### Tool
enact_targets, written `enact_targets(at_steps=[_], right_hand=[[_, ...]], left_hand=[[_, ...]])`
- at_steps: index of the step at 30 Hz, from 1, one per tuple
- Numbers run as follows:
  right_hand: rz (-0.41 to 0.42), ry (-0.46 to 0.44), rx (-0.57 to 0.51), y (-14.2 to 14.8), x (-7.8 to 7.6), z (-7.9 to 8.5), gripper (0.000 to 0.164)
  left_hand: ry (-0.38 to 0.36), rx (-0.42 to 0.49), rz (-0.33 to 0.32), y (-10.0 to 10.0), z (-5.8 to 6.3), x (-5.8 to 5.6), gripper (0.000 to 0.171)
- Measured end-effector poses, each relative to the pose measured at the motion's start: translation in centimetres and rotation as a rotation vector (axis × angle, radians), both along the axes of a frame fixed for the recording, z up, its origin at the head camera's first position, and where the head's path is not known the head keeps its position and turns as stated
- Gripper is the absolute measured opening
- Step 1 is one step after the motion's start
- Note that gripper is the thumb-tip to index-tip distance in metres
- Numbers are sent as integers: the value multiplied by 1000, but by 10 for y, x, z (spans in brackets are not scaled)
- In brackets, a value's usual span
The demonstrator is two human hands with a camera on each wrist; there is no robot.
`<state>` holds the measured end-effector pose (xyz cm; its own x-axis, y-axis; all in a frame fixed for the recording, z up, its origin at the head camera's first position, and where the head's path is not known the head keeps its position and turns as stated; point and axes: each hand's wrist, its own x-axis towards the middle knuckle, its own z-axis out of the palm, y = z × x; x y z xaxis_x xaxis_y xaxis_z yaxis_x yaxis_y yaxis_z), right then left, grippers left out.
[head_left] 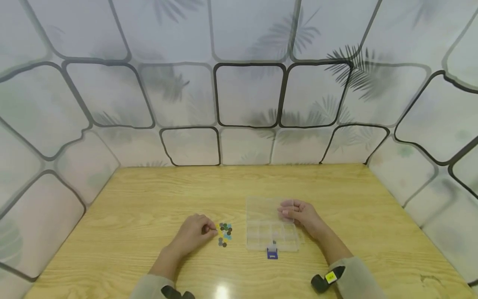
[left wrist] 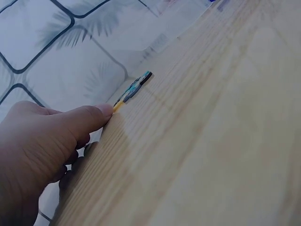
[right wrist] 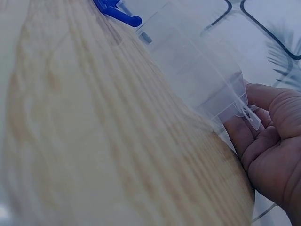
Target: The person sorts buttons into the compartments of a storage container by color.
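In the head view my left hand [head_left: 194, 232] is at the left edge of a small pile of flat round discs [head_left: 225, 235], coloured yellow, blue, green, grey and dark. Its thumb and index fingertips pinch a yellow disc [left wrist: 117, 106] beside the others. On the right, my right hand [head_left: 303, 216] holds the right side of a clear plastic compartment box [head_left: 257, 236], thumb on the upper edge and fingers behind. The plain lid [head_left: 261, 209] rises at the far side. A small dark disc [head_left: 274, 242] shows inside, near the front.
A blue plastic piece [head_left: 272, 253] sits at the box's front edge and juts out like a hook in the right wrist view. The wood-grain table [head_left: 168, 182] meets a patterned wall covering [head_left: 246, 95] at the back and sides. Dark cameras are strapped at both wrists.
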<state>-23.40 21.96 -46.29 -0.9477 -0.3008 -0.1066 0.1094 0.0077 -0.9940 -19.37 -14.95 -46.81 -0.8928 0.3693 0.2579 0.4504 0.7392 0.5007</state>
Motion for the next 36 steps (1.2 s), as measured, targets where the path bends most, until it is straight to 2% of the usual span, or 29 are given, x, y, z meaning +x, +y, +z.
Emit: enact_targets(at_steps=[9, 14, 21, 27, 36], right_hand=[[12, 17, -4, 1, -1, -1, 48], [-2, 18, 9, 0, -3, 0, 44], [3, 14, 6, -1, -4, 2, 44], [6, 18, 0, 0, -5, 1, 44], [0, 18, 11, 1, -3, -1, 44]], left_hand=[[15, -19, -9, 1, 1, 1, 6], [4, 3, -2, 0, 2, -1, 6], [25, 9, -22, -1, 3, -3, 7], [-18, 26, -42, -2, 8, -2, 7], [-21, 57, -68, 9, 18, 4, 5]])
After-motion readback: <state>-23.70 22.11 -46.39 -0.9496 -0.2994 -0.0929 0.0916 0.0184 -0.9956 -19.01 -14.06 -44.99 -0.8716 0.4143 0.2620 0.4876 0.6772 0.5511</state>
